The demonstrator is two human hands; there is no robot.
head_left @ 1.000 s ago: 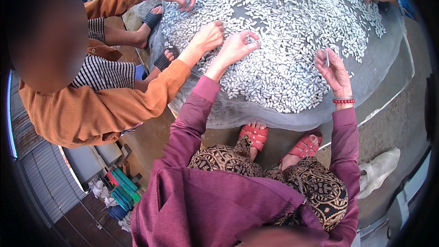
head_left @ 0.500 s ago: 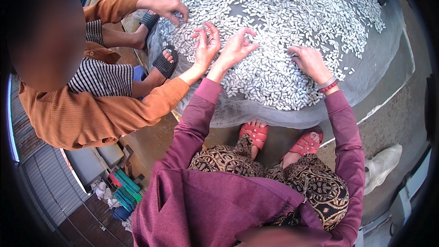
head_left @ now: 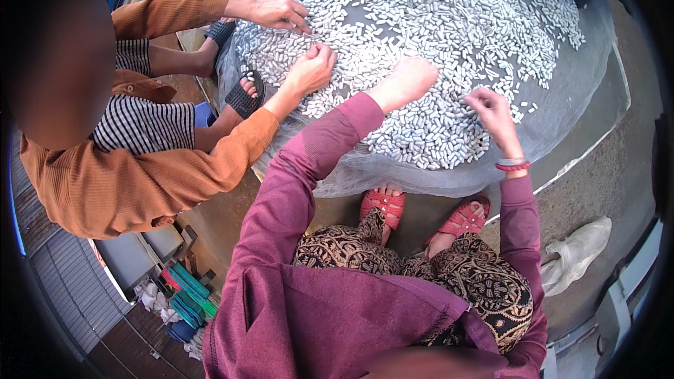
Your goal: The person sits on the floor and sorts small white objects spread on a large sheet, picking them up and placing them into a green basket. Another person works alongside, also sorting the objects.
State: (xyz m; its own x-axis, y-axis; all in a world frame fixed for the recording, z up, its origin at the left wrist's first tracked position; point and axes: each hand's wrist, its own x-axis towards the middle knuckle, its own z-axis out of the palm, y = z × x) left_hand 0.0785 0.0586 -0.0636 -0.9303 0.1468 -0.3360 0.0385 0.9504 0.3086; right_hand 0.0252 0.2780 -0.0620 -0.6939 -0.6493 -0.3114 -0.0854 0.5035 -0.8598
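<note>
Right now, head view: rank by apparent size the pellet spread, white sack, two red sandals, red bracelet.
1. Pellet spread
2. White sack
3. Red sandals: left and right look too alike to rank
4. Red bracelet

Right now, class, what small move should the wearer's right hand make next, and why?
Probably dip the right hand to pinch one silver piece, if it holds none; that is too blurred to tell. Its thumb and fingers are bunched over the pile, with loose pieces close by. The left hand is turned back-up, its fingertips hidden.
</note>
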